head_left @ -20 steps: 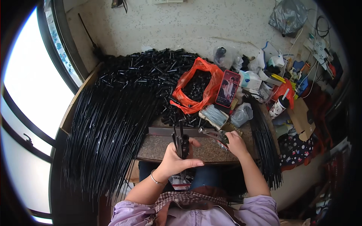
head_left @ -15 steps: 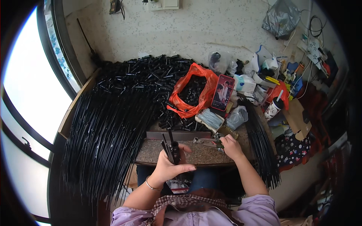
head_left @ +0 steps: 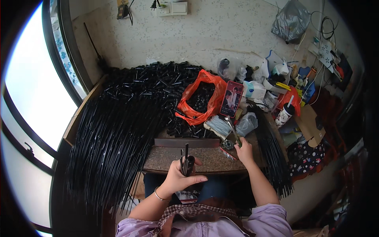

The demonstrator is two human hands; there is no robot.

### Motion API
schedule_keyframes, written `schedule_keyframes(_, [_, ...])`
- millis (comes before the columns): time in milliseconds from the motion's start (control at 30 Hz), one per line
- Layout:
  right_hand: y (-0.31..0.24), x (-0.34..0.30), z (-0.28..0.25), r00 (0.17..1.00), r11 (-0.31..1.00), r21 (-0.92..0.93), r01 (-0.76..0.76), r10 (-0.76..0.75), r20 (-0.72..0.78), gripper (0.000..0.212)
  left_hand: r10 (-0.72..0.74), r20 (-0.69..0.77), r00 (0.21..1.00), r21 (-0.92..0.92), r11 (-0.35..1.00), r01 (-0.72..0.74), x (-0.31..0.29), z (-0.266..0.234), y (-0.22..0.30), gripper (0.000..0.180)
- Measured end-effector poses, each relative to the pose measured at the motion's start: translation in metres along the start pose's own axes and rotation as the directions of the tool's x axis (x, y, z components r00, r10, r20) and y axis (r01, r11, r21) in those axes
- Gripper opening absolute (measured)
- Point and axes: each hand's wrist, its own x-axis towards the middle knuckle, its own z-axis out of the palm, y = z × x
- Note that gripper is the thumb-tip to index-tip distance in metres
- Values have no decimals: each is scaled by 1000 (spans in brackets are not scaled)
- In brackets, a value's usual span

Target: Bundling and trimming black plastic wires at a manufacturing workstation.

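Above the front edge of the table, my left hand [head_left: 178, 177] is closed round a black tube [head_left: 189, 164] and thin black rods, with its thumb stretched out to the right. In my right hand [head_left: 244, 151] are metal pincers [head_left: 233, 129], gripped by their handles. Their jaws point up and away over a bundle of pale thin strips [head_left: 218, 125]. Just left of the right hand sits a small round heap of metal bits [head_left: 226, 144], too small to make out. How the pincers' jaws stand is hard to tell.
Many black tubes [head_left: 138, 81] are piled at the back left, with long black rods [head_left: 110, 146] hanging over the front edge. An orange-red plastic bag [head_left: 219, 93] holds black parts. Beside it lean a phone [head_left: 231, 98], a clear bag [head_left: 246, 123] and a patterned cup [head_left: 283, 115].
The pincers have been lifted and turned from pointing left to pointing up and away in my right hand. My left hand has moved slightly, and the parts in it have tilted.
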Motion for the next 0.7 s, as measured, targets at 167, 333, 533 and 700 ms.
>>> schedule_keyframes(167, [-25, 3, -13, 995, 986, 129, -101, 100, 20, 20, -3, -4, 1000, 61, 998, 3, -3, 2, -6, 39])
schedule_keyframes(333, [-13, 4, -5, 998, 998, 18, -59, 59, -34, 18, -1, 15, 1000, 112, 994, -1, -6, 3, -3, 37])
schedule_keyframes(533, [-5, -4, -1, 991, 997, 7, -73, 74, -114, 17, 18, 13, 1000, 130, 991, -19, -9, 0, -4, 36])
schedule_keyframes(700, [-113, -34, -31, 935, 306, 884, -354, 100, 340, 17, 0, 3, 1000, 59, 998, 0, -6, 7, -6, 44])
